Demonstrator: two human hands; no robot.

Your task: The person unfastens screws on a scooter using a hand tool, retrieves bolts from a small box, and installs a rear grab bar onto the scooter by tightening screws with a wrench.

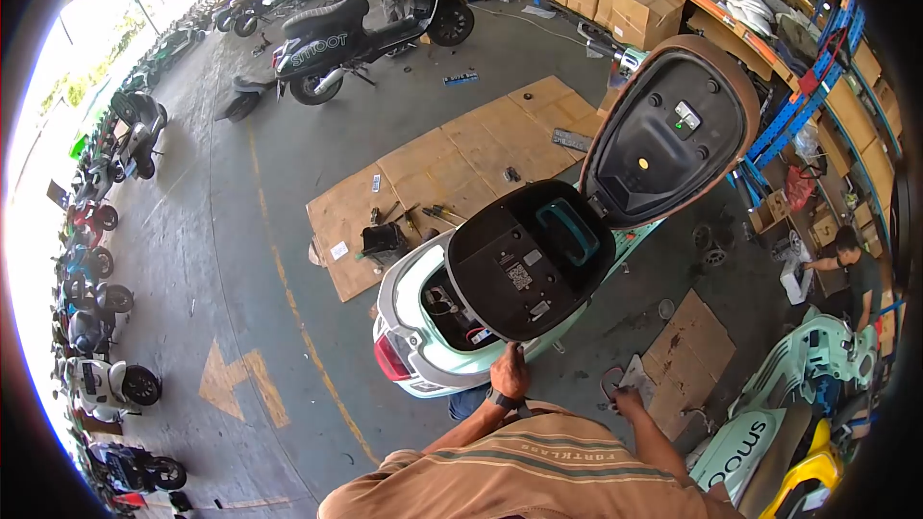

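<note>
A mint-green scooter [452, 362] stands in front of me with its brown-edged seat [667, 125] tipped up. Its black under-seat storage bucket [519, 279] sits raised and skewed, showing part of the body opening and some wiring [444, 300] beside it. My left hand [510, 372], with a watch on its wrist, is closed at the bucket's near rim. Lower to the right, my right hand [629, 404] is closed by a thin tool with a red looped handle [610, 383]; its working end cannot be made out. A greyish cloth or sheet [637, 382] lies below that hand.
Flattened cardboard [423, 178] carries screwdrivers [440, 214] and a black box-shaped part [385, 242]. A dark scooter [361, 43] stands beyond. At right are a shelving rack [707, 0], a crouching person [846, 269] and mint body panels [740, 442]. Scooters line the left.
</note>
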